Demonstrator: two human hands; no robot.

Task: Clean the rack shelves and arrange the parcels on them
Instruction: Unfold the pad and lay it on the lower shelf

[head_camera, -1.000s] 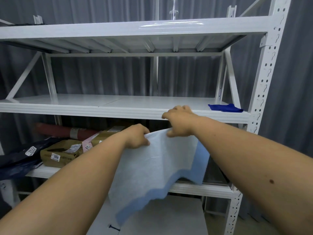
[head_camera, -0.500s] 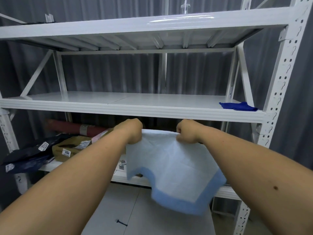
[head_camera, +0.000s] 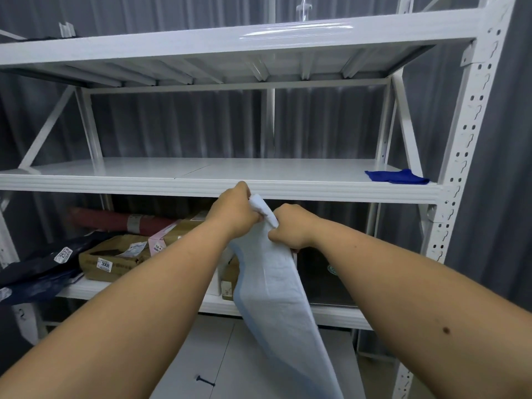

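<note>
The pale cloth (head_camera: 276, 286) runs off the bottom edge and hides the parcels behind it on the lower shelf (head_camera: 334, 315); their labels are unreadable.

1. "3008" stands on a white sticker on the front of the brown cardboard box (head_camera: 113, 259).
2. "2533", probably, on the white label of the dark parcel bag (head_camera: 37, 272); it is tilted and blurred.
3. The pink box (head_camera: 157, 245) bears a small label, seemingly "58-4".

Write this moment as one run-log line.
left hand: grips light blue cloth | right hand: grips it | middle shelf: dark blue rag
</note>
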